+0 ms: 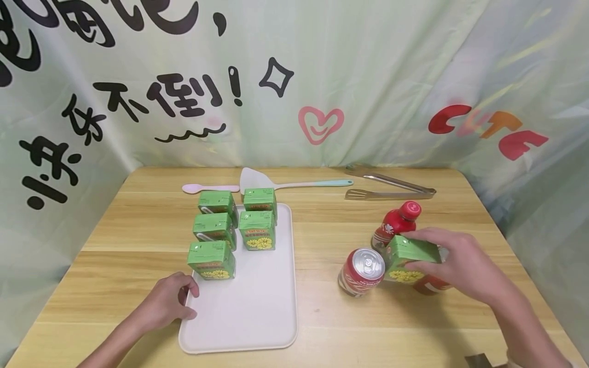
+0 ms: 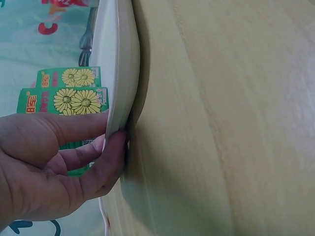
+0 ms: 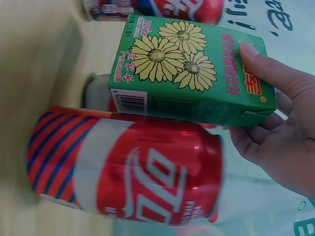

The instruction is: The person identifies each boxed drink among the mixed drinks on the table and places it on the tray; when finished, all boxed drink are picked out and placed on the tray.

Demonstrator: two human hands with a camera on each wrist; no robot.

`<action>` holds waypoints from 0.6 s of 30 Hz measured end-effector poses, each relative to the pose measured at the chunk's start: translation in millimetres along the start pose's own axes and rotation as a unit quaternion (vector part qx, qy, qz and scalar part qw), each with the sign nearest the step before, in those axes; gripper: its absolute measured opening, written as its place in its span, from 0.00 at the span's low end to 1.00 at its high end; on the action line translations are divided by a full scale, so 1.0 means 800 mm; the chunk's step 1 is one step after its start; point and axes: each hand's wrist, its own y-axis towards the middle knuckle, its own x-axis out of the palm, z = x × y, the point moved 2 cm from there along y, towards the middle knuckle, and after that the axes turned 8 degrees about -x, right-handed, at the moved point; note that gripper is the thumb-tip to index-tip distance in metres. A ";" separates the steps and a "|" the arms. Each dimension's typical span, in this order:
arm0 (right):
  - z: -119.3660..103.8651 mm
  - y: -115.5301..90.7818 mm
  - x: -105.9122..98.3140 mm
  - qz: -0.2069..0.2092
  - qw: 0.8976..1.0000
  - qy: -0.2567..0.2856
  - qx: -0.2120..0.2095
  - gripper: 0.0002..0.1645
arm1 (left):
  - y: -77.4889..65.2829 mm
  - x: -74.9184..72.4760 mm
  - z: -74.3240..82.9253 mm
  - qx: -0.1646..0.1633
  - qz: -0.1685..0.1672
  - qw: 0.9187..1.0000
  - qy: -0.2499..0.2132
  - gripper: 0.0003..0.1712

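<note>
My right hand (image 1: 471, 263) grips a green drink carton (image 3: 182, 73) with yellow flowers on it, thumb on one face. The carton is among red cans and a red-capped bottle (image 1: 397, 223). One red can (image 1: 362, 272) stands left of it in the head view. Another red can (image 3: 133, 167), partly behind my hand in the head view, is close beside the carton in the right wrist view. My left hand (image 1: 167, 301) pinches the left rim of a white tray (image 1: 257, 312). Several green cartons (image 1: 211, 259) stand in two columns toward the tray's far end.
Behind the tray lie a pink utensil (image 1: 209, 188) and a white spatula (image 1: 255, 180) with a light blue handle end. Metal tongs (image 1: 391, 188) rest at the back right. A printed curtain (image 1: 377, 76) hangs behind the wooden table (image 1: 110, 255).
</note>
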 end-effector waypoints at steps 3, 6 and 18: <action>-0.004 0.000 -0.010 0.023 1.000 0.007 -0.011 0.33 | 0.001 0.001 -0.001 0.000 0.001 1.000 0.002 0.21; -0.010 0.000 -0.022 0.052 0.998 0.008 -0.035 0.35 | 0.001 0.001 -0.002 0.002 0.000 1.000 -0.001 0.21; -0.035 0.011 -0.055 0.093 0.992 -0.017 -0.087 0.40 | 0.000 0.000 -0.001 0.002 -0.004 1.000 -0.002 0.21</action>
